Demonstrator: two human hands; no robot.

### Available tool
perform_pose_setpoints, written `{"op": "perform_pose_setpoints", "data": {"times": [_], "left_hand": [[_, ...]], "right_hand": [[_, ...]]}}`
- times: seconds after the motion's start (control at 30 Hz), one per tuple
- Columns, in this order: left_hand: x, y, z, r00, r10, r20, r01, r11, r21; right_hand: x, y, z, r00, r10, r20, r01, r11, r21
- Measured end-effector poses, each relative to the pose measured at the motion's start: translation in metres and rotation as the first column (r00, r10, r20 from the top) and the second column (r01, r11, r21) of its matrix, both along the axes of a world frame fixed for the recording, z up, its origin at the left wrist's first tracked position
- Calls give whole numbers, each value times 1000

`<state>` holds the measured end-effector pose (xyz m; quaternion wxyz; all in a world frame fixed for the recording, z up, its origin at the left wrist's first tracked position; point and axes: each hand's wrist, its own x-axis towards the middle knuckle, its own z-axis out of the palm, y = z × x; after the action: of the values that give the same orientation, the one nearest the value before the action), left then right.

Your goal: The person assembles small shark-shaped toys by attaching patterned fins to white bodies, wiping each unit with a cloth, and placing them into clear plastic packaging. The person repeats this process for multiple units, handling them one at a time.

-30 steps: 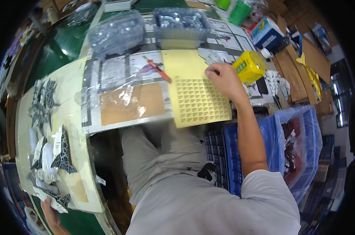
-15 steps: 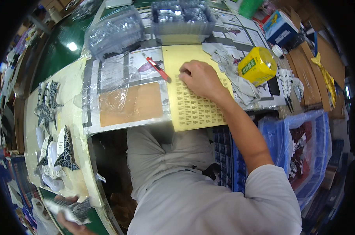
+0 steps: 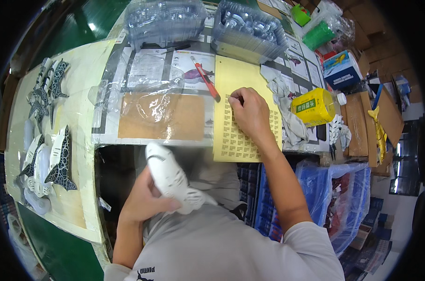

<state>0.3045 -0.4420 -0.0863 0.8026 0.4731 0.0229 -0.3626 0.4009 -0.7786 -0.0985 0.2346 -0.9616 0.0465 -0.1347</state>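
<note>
In my left hand (image 3: 144, 194) is a white toy shark (image 3: 168, 175), its slotted underside turned up, held in front of my lap. The fingers wrap round its side, with the thumb across the tail half. My right hand (image 3: 252, 112) lies on a yellow sheet of small printed labels (image 3: 236, 70), fingers curled and thumb and forefinger together. Whatever is between those fingertips is too small to make out. Just left of that hand lies a red utility knife (image 3: 205, 79). More patterned toy shark bodies (image 3: 60, 159) lie on the pale board at the left.
Two stacks of clear plastic trays (image 3: 163, 21) stand at the back. Right of the sheet are a crumpled whitish glove (image 3: 290, 122) and a yellow bottle (image 3: 315, 107). A brown rectangle (image 3: 161, 117) covers the front left of the table. A plastic-lined blue crate (image 3: 311, 187) stands at the right.
My left hand has brought the toy shark from the lower left to the middle, before my lap. The view has shifted; my right hand stays on the label sheet.
</note>
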Motion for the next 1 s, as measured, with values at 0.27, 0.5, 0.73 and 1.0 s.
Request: {"op": "perform_pose_setpoints", "data": {"times": [0.27, 0.5, 0.73, 1.0], "left_hand": [[59, -88, 4, 937, -180, 299, 181, 983, 23], [67, -108, -6, 928, -211, 307, 182, 976, 120], [67, -110, -4, 935, -188, 300, 162, 981, 111], [60, -102, 10, 929, -164, 332, 146, 986, 80]], "right_hand": [[0, 2, 2, 999, -20, -25, 20, 1000, -3], [10, -2, 6, 976, -118, -181, 143, 982, 128], [15, -22, 12, 964, -52, -261, 155, 909, 388], [-36, 5, 76, 941, 243, -236, 58, 571, 819]]}}
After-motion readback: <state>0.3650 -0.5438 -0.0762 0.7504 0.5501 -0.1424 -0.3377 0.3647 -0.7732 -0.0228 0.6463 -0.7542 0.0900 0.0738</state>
